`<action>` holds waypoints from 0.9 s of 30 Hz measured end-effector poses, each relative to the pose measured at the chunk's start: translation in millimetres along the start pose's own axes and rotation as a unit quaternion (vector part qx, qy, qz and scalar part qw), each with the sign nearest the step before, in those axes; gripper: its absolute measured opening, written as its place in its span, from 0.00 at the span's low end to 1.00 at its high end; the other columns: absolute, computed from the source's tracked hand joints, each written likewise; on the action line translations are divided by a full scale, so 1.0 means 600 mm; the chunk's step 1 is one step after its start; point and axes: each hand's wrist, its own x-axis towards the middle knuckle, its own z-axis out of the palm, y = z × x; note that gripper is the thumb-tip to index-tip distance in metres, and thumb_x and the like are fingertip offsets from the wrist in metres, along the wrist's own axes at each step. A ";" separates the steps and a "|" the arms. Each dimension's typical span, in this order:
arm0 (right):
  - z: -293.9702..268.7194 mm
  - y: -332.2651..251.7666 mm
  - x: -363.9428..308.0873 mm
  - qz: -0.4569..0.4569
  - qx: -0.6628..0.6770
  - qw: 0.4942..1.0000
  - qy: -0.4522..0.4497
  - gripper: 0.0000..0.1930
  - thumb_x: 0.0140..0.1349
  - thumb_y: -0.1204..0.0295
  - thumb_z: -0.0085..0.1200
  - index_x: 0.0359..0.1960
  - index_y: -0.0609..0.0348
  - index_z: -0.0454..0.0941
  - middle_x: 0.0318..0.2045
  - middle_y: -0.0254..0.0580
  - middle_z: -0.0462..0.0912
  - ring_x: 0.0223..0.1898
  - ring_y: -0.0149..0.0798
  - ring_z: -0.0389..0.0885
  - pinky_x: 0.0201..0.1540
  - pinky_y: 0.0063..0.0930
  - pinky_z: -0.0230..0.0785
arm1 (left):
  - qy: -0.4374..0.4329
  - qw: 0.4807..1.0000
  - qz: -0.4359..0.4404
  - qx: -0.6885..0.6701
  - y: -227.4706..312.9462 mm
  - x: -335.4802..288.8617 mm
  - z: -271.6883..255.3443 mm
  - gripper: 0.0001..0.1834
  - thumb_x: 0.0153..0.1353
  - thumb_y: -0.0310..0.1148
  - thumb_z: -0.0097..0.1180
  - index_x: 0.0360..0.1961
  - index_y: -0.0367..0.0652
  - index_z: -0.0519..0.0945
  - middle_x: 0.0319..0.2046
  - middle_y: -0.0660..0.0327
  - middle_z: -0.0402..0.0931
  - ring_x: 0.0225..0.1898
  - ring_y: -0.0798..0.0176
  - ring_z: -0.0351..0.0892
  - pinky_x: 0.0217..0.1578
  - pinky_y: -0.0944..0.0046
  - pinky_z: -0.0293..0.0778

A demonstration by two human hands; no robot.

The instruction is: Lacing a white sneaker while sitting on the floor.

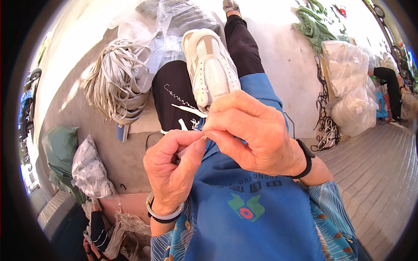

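Observation:
My left hand and my right hand meet in front of me, above the blue apron. Thumb and forefinger of each are pinched together, tip to tip, around something tiny and pale that I cannot make out. Just beyond them a white and beige sneaker lies across my lap, toe pointing away. Beside its heel end, a white flat lace end sticks out to the left. A crinkled white thread rests on my black trouser leg.
To the left hangs a thick bundle of pale flat laces. A green sack and a clear plastic bag stand nearer. On the right are stuffed plastic bags, dark laces and another person's leg. Green netting lies farther off.

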 end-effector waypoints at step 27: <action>-0.664 0.308 -0.332 0.234 0.052 0.711 0.661 0.10 0.63 0.71 0.48 0.38 0.69 0.73 0.37 0.45 0.78 0.41 0.37 0.78 0.45 0.28 0.71 | 0.066 0.996 -0.058 0.003 -0.009 -0.001 0.000 0.09 0.60 0.26 0.56 0.39 0.32 0.79 0.24 0.71 0.73 0.23 0.83 0.63 0.23 0.81 0.57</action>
